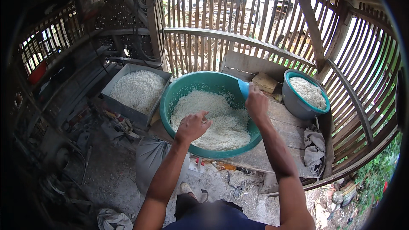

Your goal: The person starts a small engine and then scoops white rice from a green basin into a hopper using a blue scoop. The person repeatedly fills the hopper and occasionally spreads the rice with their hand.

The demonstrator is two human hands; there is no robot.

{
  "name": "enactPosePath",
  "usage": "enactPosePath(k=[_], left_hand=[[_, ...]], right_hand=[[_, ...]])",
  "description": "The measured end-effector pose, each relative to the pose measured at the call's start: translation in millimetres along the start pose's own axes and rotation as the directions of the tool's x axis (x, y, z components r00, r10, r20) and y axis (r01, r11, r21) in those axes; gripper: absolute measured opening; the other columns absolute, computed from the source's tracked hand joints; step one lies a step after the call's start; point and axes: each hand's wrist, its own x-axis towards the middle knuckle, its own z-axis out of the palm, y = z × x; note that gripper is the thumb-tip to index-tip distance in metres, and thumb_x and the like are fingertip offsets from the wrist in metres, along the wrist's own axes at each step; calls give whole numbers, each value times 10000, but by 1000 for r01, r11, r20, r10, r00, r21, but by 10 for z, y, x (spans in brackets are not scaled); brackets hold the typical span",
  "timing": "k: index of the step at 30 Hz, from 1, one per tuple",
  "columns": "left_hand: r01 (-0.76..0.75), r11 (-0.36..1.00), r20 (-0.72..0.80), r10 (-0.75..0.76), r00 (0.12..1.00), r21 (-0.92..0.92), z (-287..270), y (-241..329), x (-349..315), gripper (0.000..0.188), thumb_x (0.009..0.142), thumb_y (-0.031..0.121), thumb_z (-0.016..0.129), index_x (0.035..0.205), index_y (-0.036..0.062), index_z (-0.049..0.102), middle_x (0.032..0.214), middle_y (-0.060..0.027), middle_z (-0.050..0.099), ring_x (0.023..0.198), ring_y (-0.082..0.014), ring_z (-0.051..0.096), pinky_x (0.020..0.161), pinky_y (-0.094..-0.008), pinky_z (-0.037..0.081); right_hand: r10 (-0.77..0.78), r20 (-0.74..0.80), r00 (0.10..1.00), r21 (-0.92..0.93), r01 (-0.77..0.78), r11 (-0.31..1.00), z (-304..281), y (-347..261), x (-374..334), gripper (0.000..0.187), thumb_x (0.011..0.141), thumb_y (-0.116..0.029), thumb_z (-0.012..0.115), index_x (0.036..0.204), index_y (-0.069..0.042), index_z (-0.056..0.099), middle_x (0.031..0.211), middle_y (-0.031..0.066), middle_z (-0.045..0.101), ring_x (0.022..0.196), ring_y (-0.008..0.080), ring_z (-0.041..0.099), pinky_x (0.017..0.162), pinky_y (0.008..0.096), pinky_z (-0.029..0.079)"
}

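Observation:
A wide green basin (194, 79) holds white rice grains (213, 121), heaped toward the left and front. My left hand (194, 127) is over the rice at the basin's front left, fingers apart, holding nothing. At the right rim, my right hand (257, 102) grips a light-blue curved plastic piece (243, 88). Its lower part sits inside the rim, and the hand hides some of it, so its exact kind does not show. Loose grains cling to the basin's inner wall.
Left of the basin stands a metal box (110, 81) of rice. A grey tub (294, 101) with a teal rim holds whitish grain at right on the wooden table (279, 117). A cloth (314, 151) hangs at its edge. A full grey sack (155, 162) stands below.

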Motion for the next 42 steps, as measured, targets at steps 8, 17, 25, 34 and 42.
enactPosePath(k=[8, 17, 25, 34, 42], left_hand=[[-126, 979, -133, 105, 986, -163, -167, -53, -146, 456, 926, 277, 743, 1308, 44, 655, 1096, -170, 764, 1003, -322, 744, 897, -436, 576], [-222, 970, -252, 190, 949, -104, -214, -284, -205, 323, 928, 211, 725, 1207, 49, 718, 993, -123, 781, 893, -294, 758, 812, -402, 586], [-275, 936, -259, 215, 942, -221, -281, -304, -226, 269, 920, 207, 732, 1135, 45, 743, 965, -136, 777, 856, -289, 758, 782, -389, 592], [-292, 915, -146, 260, 954, -278, -357, -349, -212, 275, 933, 253, 733, 1097, 32, 744, 986, -147, 777, 885, -278, 767, 794, -387, 596], [-446, 801, -260, 367, 893, -401, -386, -451, -330, 162, 882, 105, 773, 1028, 36, 763, 931, -122, 780, 832, -268, 767, 760, -381, 599]], right_hand=[[-167, 507, 846, 29, 177, 984, 466, -313, -71, 219, 888, -76, 577, 1077, 29, 612, 959, 251, 722, 882, 427, 733, 788, 529, 590], [-123, 307, 944, -148, 175, 973, 1105, -476, 476, 194, 957, -87, 522, 1109, 11, 591, 876, 188, 705, 766, 349, 750, 653, 461, 626], [-639, 183, 747, 279, 584, 763, 798, -1060, 297, 396, 917, -58, 515, 1303, 15, 568, 1046, 215, 711, 873, 376, 735, 718, 502, 613], [-693, 326, 643, 113, 701, 704, 1213, -1622, 418, 460, 925, -94, 566, 1385, -67, 582, 1056, 132, 730, 898, 303, 724, 701, 434, 596], [-413, 219, 884, 267, 353, 897, 446, -534, 415, 353, 909, -137, 659, 1260, -139, 699, 1075, 159, 756, 904, 318, 748, 755, 410, 607]])
